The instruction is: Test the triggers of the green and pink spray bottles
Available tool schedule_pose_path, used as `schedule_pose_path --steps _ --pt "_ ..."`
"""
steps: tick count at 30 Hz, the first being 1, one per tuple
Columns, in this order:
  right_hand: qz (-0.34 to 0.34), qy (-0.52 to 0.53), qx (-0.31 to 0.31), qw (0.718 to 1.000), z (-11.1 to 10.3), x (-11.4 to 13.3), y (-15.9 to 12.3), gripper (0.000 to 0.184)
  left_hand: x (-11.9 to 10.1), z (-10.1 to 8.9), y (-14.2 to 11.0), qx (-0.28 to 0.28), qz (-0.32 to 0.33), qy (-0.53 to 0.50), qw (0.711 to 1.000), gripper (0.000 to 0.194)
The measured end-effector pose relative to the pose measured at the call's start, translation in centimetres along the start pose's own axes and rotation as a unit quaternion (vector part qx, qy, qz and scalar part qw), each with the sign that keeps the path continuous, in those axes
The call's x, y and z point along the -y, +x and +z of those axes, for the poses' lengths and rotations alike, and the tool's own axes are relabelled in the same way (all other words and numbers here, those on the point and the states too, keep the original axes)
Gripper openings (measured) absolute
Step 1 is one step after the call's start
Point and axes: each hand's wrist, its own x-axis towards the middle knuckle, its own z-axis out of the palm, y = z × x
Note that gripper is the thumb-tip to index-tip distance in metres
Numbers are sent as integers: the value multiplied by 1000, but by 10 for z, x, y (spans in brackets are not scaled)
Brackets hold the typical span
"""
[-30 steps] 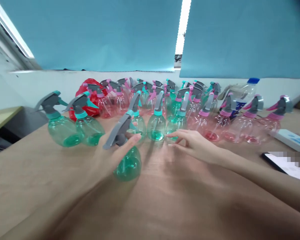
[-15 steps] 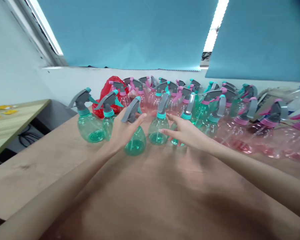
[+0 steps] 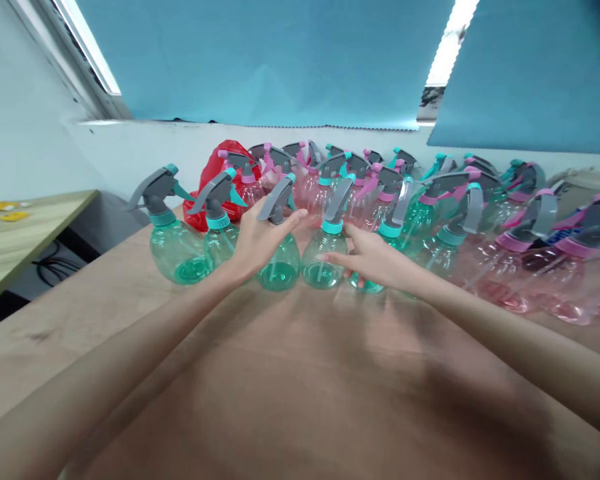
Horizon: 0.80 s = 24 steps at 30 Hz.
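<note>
My left hand point(image 3: 260, 241) curves around the left side of a green spray bottle point(image 3: 280, 267) with a grey trigger head and teal collar. Its thumb stretches across the bottle's shoulder and the other fingers are mostly hidden. At the right side of another green spray bottle point(image 3: 323, 267) is my right hand point(image 3: 375, 257), thumb and fingers apart. The thumb lies across that bottle's front; whether it presses on it I cannot tell. Partly behind the right hand stands a third green spray bottle point(image 3: 389, 231). All three are upright on the table.
Two green spray bottles, a nearer one point(image 3: 177, 250) and its neighbour point(image 3: 220, 240), stand left. Several pink bottles point(image 3: 510, 277) line the right, with mixed rows behind. A red plastic bag point(image 3: 210, 177) lies at the back of the brown table point(image 3: 300, 373). Another table point(image 3: 40, 220) stands left.
The spray bottle at my left hand has moved back, away from me, into line with the neighbouring green bottles. My right hand stays beside its bottle. The view has shifted slightly.
</note>
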Motion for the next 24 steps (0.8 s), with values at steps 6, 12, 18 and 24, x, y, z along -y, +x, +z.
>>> schedule_pose_path --steps 6,12,18,24 --pt "10 15 45 999 -6 5 -12 63 2 1 -1 -11 19 -3 1000 36" --pt "-14 1 70 997 -9 15 -31 60 -10 -6 -16 -8 19 39 999 62" --pt "-93 -32 46 994 -9 11 -47 59 -12 -28 -41 6 -29 14 999 78" --pt "-126 -34 35 991 -3 5 -74 58 -36 -42 -86 52 -30 4 998 57"
